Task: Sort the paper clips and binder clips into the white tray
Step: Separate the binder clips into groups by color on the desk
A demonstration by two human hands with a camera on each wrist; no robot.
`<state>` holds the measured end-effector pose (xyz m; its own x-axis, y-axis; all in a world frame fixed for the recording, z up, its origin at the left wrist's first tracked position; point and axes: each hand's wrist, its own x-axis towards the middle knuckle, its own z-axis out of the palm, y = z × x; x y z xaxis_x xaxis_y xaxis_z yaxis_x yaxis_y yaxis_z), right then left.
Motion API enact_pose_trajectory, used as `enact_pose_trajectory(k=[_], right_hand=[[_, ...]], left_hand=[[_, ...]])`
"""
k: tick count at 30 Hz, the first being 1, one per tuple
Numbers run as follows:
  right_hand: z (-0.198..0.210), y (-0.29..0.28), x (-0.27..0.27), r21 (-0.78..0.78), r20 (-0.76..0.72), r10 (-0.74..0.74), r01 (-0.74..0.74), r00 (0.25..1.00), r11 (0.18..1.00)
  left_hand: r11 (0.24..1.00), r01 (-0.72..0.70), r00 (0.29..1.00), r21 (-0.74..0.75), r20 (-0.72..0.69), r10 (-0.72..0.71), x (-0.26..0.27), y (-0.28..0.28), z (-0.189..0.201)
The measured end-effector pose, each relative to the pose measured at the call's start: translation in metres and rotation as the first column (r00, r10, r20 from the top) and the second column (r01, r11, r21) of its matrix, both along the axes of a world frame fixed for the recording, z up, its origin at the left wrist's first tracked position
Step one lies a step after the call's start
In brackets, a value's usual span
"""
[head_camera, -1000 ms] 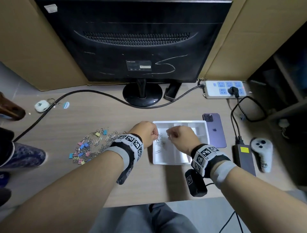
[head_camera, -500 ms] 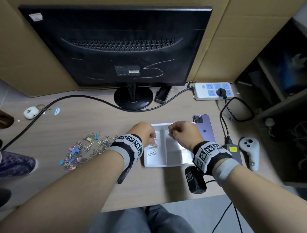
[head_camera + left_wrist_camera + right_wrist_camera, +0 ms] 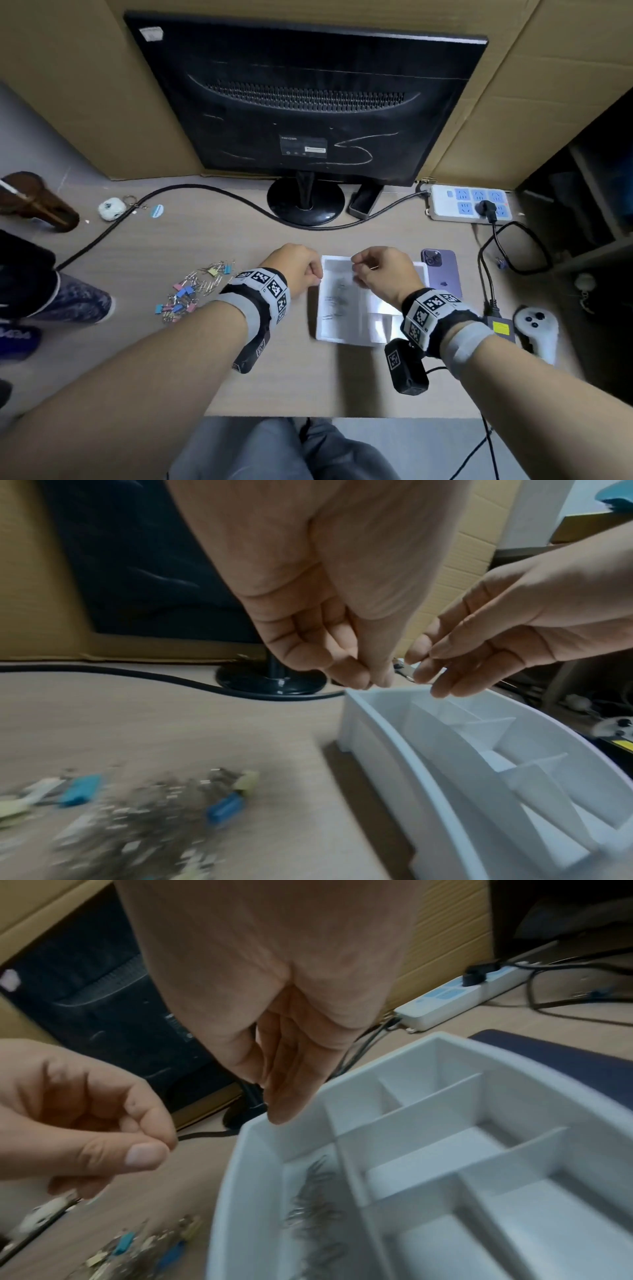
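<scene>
The white tray (image 3: 346, 339) (image 3: 369, 723) (image 3: 232, 1191) lies mid-desk, and several paper clips (image 3: 337, 301) (image 3: 315, 1199) sit in its long left compartment. Its other compartments look bare. A mixed pile of paper clips and coloured binder clips (image 3: 191, 294) (image 3: 137, 818) (image 3: 137, 1250) lies on the desk to the left. My left hand (image 3: 298, 270) (image 3: 369, 680) (image 3: 103, 1123) hovers at the tray's far left corner, thumb pressed to curled fingers. My right hand (image 3: 380, 274) (image 3: 424, 669) (image 3: 284, 1069) meets it there. A small metal paper clip (image 3: 401, 669) shows between both hands' fingertips.
A purple phone (image 3: 442, 270) lies against the tray's right side. Further right are a power adapter (image 3: 500, 329) and a white controller (image 3: 536, 329). Behind the tray stand the monitor base (image 3: 305, 202), a black cable (image 3: 205, 188) and a power strip (image 3: 469, 205).
Both hands have stayed close together and drifted toward the tray's far left corner. The head view has shifted slightly.
</scene>
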<state>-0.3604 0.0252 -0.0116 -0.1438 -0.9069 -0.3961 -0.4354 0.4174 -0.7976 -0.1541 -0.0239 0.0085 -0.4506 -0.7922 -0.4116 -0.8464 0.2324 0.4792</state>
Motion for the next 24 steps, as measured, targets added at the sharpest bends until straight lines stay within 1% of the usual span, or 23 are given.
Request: enact_pose_trajectory(k=[2, 5, 8, 9, 11, 14, 16, 17, 19, 21, 24], right_hand=[[0.008, -0.012, 0.030, -0.010, 0.016, 0.083, -0.083, 0.996, 0.996], [0.008, -0.028, 0.081, -0.025, -0.072, 0.267, -0.270, 0.961, 0.963], [0.003, -0.035, 0.131, 0.006, -0.048, 0.377, -0.377, 0.925, 0.926], [0.000, -0.036, 0.146, 0.010, -0.073, 0.418, -0.419, 0.905, 0.908], [-0.005, -0.034, 0.171, 0.047, -0.149, 0.529, -0.528, 0.835, 0.848], [-0.019, -0.023, 0.198, 0.123, -0.233, 0.642, -0.633, 0.730, 0.764], [-0.035, -0.016, 0.209, 0.177, -0.287, 0.701, -0.683, 0.653, 0.709], [-0.041, -0.012, 0.214, 0.196, -0.306, 0.713, -0.691, 0.631, 0.695], [-0.053, -0.005, 0.218, 0.212, -0.324, 0.710, -0.683, 0.625, 0.699], [-0.065, 0.001, 0.221, 0.191, -0.345, 0.702, -0.686, 0.622, 0.702], [-0.076, 0.006, 0.224, 0.145, -0.381, 0.688, -0.695, 0.618, 0.704]], left_hand=[[0.997, -0.070, 0.997, -0.044, 0.031, 0.072, 0.035, -0.001, 0.010], [0.982, -0.174, 0.981, -0.080, 0.078, 0.180, 0.095, 0.000, 0.021], [0.961, -0.263, 0.959, -0.080, 0.091, 0.270, 0.151, 0.009, 0.023], [0.953, -0.296, 0.950, -0.066, 0.083, 0.301, 0.166, 0.013, 0.021], [0.944, -0.327, 0.941, -0.030, 0.078, 0.329, 0.190, 0.022, 0.010], [0.945, -0.324, 0.944, 0.050, 0.088, 0.319, 0.212, 0.034, -0.018], [0.946, -0.308, 0.951, 0.102, 0.070, 0.302, 0.218, 0.040, -0.036], [0.950, -0.287, 0.958, 0.126, 0.055, 0.282, 0.219, 0.043, -0.044], [0.961, -0.227, 0.974, 0.160, 0.028, 0.225, 0.218, 0.045, -0.058], [0.972, -0.165, 0.986, 0.166, -0.001, 0.167, 0.216, 0.046, -0.070], [0.981, -0.114, 0.992, 0.157, -0.043, 0.122, 0.213, 0.047, -0.081]])
